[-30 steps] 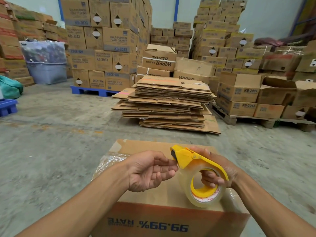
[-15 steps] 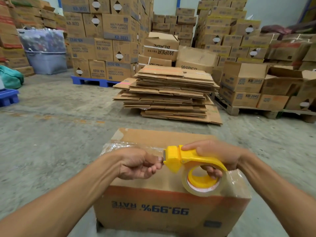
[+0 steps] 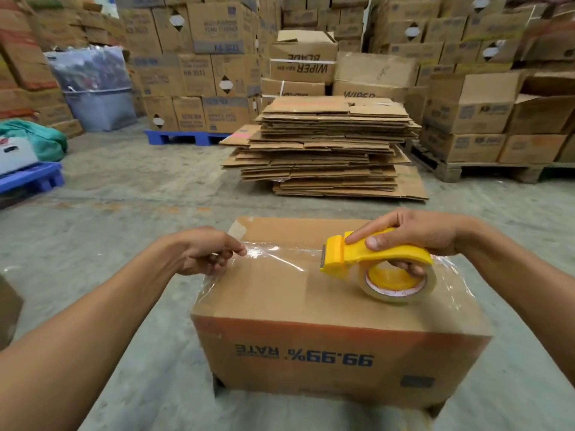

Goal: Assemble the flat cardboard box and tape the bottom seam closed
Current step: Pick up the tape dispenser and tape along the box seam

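Observation:
An assembled cardboard box stands upside down on the floor in front of me, its print inverted. My right hand grips a yellow tape dispenser with a roll of clear tape over the right part of the box's upper face. A strip of clear tape stretches from the dispenser leftward across that face. My left hand pinches the free end of the strip at the box's left edge. Older clear tape shows on the left and right sides of the box.
A tall pile of flat cardboard boxes lies on the floor straight ahead. Stacked cartons on a blue pallet and a wooden pallet line the back. Another blue pallet sits at the left. Bare concrete floor surrounds the box.
My hands have drawn apart: the left pulled the tape end out to the box's left edge, the right carried the dispenser rightward. The strip between them has grown longer.

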`<state>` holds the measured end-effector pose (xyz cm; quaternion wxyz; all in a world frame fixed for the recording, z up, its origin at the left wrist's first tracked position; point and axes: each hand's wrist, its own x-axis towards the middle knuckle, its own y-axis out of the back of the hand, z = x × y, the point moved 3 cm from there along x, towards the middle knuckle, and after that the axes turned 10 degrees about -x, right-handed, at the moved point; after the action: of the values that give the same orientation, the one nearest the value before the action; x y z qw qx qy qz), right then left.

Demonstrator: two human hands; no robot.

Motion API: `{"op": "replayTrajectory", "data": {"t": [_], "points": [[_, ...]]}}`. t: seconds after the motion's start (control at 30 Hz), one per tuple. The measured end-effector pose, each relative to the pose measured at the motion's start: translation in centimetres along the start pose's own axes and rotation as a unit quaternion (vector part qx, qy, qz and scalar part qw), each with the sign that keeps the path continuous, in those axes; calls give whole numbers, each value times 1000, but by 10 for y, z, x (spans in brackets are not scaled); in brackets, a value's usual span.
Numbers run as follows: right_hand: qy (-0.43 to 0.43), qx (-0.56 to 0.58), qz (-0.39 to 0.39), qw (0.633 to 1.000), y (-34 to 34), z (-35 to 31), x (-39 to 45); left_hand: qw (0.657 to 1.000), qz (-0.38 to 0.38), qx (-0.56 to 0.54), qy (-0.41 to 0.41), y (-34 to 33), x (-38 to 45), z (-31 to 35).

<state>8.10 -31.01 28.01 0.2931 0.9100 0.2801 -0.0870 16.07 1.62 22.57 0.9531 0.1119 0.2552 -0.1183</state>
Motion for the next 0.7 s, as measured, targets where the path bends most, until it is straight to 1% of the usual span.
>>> {"op": "replayTrajectory", "data": {"t": [0.1,0.2,0.27,0.33,0.53,0.7], "points": [[22,-43,11,999,7,-20,27,994,83,46,-51,17,10,14],[35,-70,17,997,13,-39,57,982,131,60,-119,30,22,23],[38,-83,11,996,16,-48,76,969,164,86,-164,42,33,25],[35,-90,2,995,19,-54,93,957,193,108,-185,58,47,21],[9,-122,-32,992,12,-52,129,959,197,68,-191,70,68,-6],[-7,-118,-46,992,5,-39,139,957,206,45,-198,69,85,-28]]}}
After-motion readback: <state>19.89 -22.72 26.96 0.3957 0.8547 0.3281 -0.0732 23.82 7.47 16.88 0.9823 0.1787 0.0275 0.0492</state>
